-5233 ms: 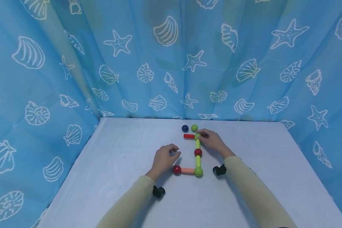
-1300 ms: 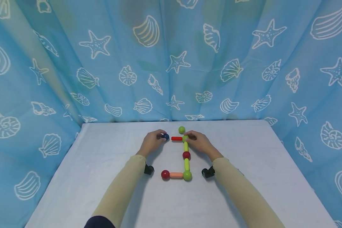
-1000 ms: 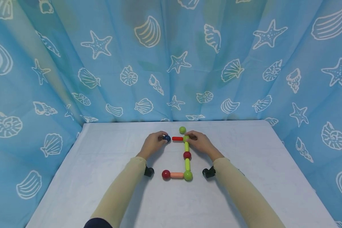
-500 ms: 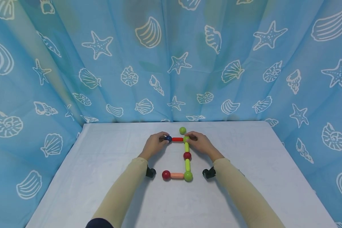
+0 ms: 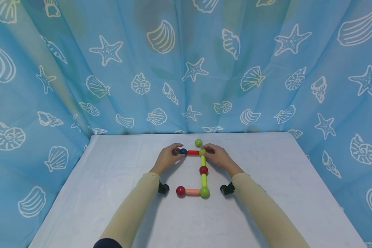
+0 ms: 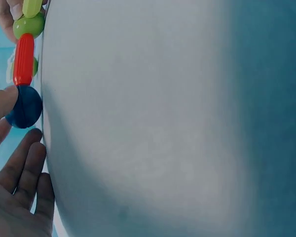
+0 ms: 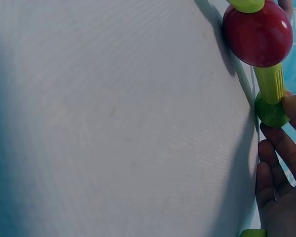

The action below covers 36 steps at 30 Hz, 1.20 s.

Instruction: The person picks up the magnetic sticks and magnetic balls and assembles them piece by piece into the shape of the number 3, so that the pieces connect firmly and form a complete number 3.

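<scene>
A chain of magnetic rods and balls lies on the white table. At its far left end is a dark blue ball (image 5: 183, 151), touching a red rod (image 5: 193, 152). My left hand (image 5: 168, 157) holds the blue ball between thumb and index finger; its other fingers are spread in the left wrist view. The red rod meets a green ball (image 5: 202, 152), which my right hand (image 5: 218, 156) pinches. Below run a yellow-green rod (image 5: 203, 161), a red ball (image 5: 203, 170), another yellow-green rod (image 5: 204, 180), a nearer green ball (image 5: 204, 192), an orange rod (image 5: 192, 191) and a left-end red ball (image 5: 181, 191).
A loose green ball (image 5: 198, 142) lies just behind the chain, near the table's back edge. A blue curtain (image 5: 186, 69) with shell prints hangs behind the white table (image 5: 266, 206). Dark wrist cameras (image 5: 163, 188) sit under both forearms.
My left hand has taken the blue ball from beside the loose green ball and brought it to the red rod's left end, where they now touch. My right hand stays on the green ball.
</scene>
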### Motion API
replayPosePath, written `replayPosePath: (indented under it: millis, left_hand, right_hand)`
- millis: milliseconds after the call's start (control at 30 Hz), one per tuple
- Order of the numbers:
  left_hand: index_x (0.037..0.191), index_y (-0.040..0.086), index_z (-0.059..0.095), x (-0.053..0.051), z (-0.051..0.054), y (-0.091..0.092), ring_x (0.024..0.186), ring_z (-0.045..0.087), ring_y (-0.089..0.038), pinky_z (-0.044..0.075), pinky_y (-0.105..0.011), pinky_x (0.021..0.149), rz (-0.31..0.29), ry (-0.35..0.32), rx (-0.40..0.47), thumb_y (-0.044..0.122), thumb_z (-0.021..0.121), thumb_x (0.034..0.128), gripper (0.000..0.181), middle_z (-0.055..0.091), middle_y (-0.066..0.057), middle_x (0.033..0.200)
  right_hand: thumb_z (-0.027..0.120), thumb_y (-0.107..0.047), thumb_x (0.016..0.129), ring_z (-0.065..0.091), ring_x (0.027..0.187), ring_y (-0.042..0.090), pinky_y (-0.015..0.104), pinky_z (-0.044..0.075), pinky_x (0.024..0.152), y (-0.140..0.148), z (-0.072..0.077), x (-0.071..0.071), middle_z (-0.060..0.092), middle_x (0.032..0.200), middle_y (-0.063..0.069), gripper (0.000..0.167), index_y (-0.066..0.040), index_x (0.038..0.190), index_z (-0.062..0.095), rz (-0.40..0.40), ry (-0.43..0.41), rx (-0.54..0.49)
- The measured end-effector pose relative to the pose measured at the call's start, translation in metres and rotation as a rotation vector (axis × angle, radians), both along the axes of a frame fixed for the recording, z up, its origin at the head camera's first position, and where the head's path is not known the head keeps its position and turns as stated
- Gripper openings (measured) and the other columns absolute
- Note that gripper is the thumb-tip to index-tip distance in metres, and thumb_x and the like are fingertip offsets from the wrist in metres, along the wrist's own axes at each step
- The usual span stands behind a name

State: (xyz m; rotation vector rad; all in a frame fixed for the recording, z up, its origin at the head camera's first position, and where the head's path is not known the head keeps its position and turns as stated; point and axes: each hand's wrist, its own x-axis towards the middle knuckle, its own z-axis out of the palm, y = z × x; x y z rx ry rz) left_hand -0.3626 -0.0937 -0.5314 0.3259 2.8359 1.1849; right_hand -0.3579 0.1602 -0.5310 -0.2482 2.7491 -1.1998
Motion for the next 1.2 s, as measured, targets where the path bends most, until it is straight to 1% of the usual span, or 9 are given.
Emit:
replayPosePath:
  millis: [267, 533, 733, 900, 1067, 1200]
  left_hand:
    - [0.129, 0.023, 0.069, 0.0012, -0.0041, 0.0013, 0.104, 0.063, -0.021, 0.051, -0.04, 0.096, 0.022, -0.012, 0.06, 0.026, 0.074, 0.0946, 0.035, 0.07, -0.004, 0.121]
    - [0.129, 0.024, 0.069, 0.0026, -0.0033, 0.001, 0.108, 0.064, -0.023, 0.05, -0.042, 0.1, 0.026, -0.021, 0.101, 0.024, 0.075, 0.0943, 0.036, 0.07, -0.005, 0.124]
    - [0.127, 0.023, 0.07, 0.002, -0.0052, 0.0001, 0.109, 0.064, -0.023, 0.05, -0.042, 0.1, 0.026, -0.023, 0.1, 0.023, 0.075, 0.094, 0.034, 0.07, -0.005, 0.123]
    - [0.126, 0.023, 0.071, 0.0008, -0.0057, 0.0004, 0.107, 0.064, -0.022, 0.05, -0.042, 0.099, 0.035, -0.026, 0.093, 0.022, 0.076, 0.0934, 0.033, 0.071, -0.004, 0.121]
    - [0.126, 0.023, 0.071, 0.001, -0.0032, 0.0018, 0.105, 0.063, -0.021, 0.051, -0.041, 0.097, 0.04, -0.035, 0.078, 0.022, 0.076, 0.0932, 0.033, 0.071, -0.003, 0.12]
    - [0.126, 0.023, 0.071, 0.0012, -0.0013, 0.0018, 0.104, 0.064, -0.021, 0.05, -0.04, 0.096, 0.046, -0.041, 0.063, 0.022, 0.076, 0.0928, 0.033, 0.072, -0.003, 0.118]
  right_hand:
    - [0.067, -0.023, 0.099, 0.057, 0.121, 0.027, 0.045, 0.045, 0.106, -0.0001, 0.0011, 0.0006, 0.064, 0.127, 0.007, 0.035, -0.017, 0.134, 0.064, -0.002, -0.005, -0.002]
    - [0.067, -0.023, 0.099, 0.057, 0.121, 0.027, 0.045, 0.045, 0.107, 0.0, 0.0022, 0.0003, 0.064, 0.128, 0.007, 0.035, -0.018, 0.134, 0.064, -0.005, -0.009, 0.001]
    - [0.067, -0.023, 0.099, 0.056, 0.123, 0.028, 0.046, 0.044, 0.108, 0.0007, 0.0016, -0.0009, 0.063, 0.129, 0.008, 0.036, -0.018, 0.134, 0.064, 0.001, -0.018, 0.006]
    - [0.066, -0.023, 0.1, 0.056, 0.125, 0.029, 0.047, 0.043, 0.108, 0.0008, 0.0041, 0.0007, 0.063, 0.132, 0.009, 0.036, -0.017, 0.135, 0.064, 0.011, -0.004, 0.009]
    - [0.066, -0.024, 0.099, 0.055, 0.129, 0.03, 0.047, 0.042, 0.109, 0.0019, 0.0037, 0.0017, 0.062, 0.136, 0.009, 0.037, -0.018, 0.136, 0.065, -0.002, 0.012, 0.016]
    - [0.067, -0.023, 0.099, 0.055, 0.129, 0.03, 0.048, 0.043, 0.109, 0.0018, 0.004, 0.0023, 0.063, 0.137, 0.008, 0.037, -0.018, 0.136, 0.065, -0.01, 0.016, 0.015]
